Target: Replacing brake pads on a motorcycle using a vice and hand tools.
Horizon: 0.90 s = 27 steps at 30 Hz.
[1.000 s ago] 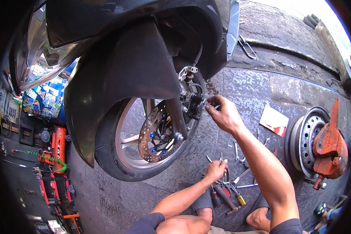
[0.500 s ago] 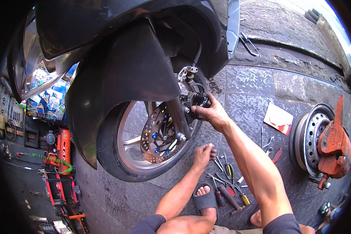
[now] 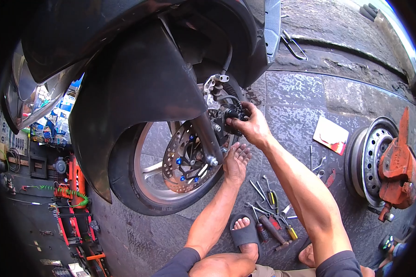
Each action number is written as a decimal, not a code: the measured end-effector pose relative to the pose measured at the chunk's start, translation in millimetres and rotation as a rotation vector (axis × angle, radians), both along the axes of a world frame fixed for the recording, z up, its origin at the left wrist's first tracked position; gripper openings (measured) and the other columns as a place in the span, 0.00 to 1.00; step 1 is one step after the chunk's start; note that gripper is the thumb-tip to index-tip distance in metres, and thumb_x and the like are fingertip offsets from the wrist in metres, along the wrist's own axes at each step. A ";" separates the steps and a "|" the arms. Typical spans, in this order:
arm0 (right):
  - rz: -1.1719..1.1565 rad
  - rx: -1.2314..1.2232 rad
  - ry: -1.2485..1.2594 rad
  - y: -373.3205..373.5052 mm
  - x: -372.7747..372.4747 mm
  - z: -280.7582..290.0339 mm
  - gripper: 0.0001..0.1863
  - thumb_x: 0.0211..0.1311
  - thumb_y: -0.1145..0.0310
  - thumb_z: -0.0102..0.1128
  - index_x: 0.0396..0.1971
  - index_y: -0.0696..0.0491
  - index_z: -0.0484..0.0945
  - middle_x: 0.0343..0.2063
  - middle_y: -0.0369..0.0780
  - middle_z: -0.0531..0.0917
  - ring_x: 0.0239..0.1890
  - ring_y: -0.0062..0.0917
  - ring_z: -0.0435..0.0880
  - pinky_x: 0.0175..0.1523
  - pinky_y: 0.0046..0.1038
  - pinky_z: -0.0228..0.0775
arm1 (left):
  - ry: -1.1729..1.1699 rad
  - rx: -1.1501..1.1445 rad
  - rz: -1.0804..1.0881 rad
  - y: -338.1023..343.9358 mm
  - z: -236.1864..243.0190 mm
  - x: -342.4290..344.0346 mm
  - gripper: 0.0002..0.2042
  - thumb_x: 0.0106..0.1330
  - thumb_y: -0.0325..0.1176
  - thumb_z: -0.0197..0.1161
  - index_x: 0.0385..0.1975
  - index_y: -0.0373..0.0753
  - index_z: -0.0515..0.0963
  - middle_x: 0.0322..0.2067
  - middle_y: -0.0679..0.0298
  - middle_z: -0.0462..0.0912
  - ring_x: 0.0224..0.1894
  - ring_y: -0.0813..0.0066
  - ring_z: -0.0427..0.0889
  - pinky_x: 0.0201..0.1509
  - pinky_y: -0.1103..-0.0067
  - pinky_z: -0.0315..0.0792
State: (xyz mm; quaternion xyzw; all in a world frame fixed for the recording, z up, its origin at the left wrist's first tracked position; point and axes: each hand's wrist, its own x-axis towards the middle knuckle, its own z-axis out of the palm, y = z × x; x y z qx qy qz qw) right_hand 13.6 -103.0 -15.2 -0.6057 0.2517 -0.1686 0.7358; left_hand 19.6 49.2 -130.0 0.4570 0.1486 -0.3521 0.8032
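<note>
My right hand (image 3: pixel 253 126) grips a black brake caliper (image 3: pixel 229 112) beside the lower fork leg (image 3: pixel 206 138) of a dark scooter, its thumb on the near side. A hose runs up from the caliper. Just below, my left hand (image 3: pixel 236 162) is raised with the palm up and fingers apart, holding nothing; it is close to the fork's lower end. The drilled brake disc (image 3: pixel 173 171) with blue bolts sits on the front wheel, inside the black tyre (image 3: pixel 125 184). A black front fender (image 3: pixel 138 92) covers the upper part of the wheel.
Several hand tools lie by my feet, among them a hammer (image 3: pixel 273 231) and a yellow-handled screwdriver (image 3: pixel 291 232). To the right stand a steel wheel rim (image 3: pixel 367 159) and an orange vise (image 3: pixel 397 166). A red jack (image 3: pixel 70 226) is at left.
My left hand has risen toward the caliper and fork, its fingers going from curled to spread. My right hand stays on the caliper. The view has shifted slightly.
</note>
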 end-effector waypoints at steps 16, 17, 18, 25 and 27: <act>-0.042 0.067 0.001 -9.2 4.7 -20.2 0.39 0.50 0.58 0.77 0.56 0.66 0.71 0.40 0.51 0.85 0.42 0.29 0.85 0.47 0.29 0.77 | -0.216 -0.165 0.052 -41.8 35.5 -2.2 0.29 0.72 0.61 0.51 0.62 0.44 0.67 0.56 0.65 0.74 0.57 0.71 0.74 0.59 0.67 0.70; -0.041 0.120 0.008 -8.7 5.1 -17.5 0.38 0.50 0.58 0.77 0.56 0.66 0.71 0.40 0.50 0.85 0.40 0.28 0.86 0.45 0.28 0.78 | -0.221 -0.187 0.056 -42.0 34.7 -0.4 0.28 0.72 0.60 0.51 0.62 0.45 0.67 0.56 0.65 0.75 0.58 0.71 0.74 0.59 0.67 0.70; -0.041 0.121 0.008 -8.4 6.9 -17.5 0.38 0.50 0.58 0.77 0.56 0.66 0.71 0.40 0.50 0.85 0.40 0.28 0.86 0.45 0.28 0.78 | -0.226 -0.209 0.060 -42.0 33.7 1.2 0.28 0.72 0.59 0.52 0.62 0.45 0.67 0.55 0.65 0.75 0.58 0.71 0.74 0.59 0.67 0.70; -0.061 0.127 -0.004 -7.9 7.0 -10.0 0.36 0.52 0.58 0.76 0.55 0.65 0.71 0.39 0.50 0.85 0.39 0.28 0.86 0.44 0.28 0.78 | -0.227 -0.272 0.052 -45.2 29.8 4.6 0.28 0.71 0.59 0.54 0.62 0.47 0.67 0.56 0.65 0.75 0.58 0.73 0.74 0.58 0.69 0.71; -0.064 0.141 -0.003 -9.8 7.8 -10.7 0.36 0.52 0.58 0.76 0.55 0.65 0.71 0.39 0.50 0.85 0.39 0.29 0.86 0.44 0.28 0.78 | -0.191 -0.283 0.072 -48.9 31.4 3.0 0.30 0.70 0.60 0.54 0.64 0.46 0.65 0.58 0.66 0.75 0.59 0.72 0.74 0.60 0.69 0.70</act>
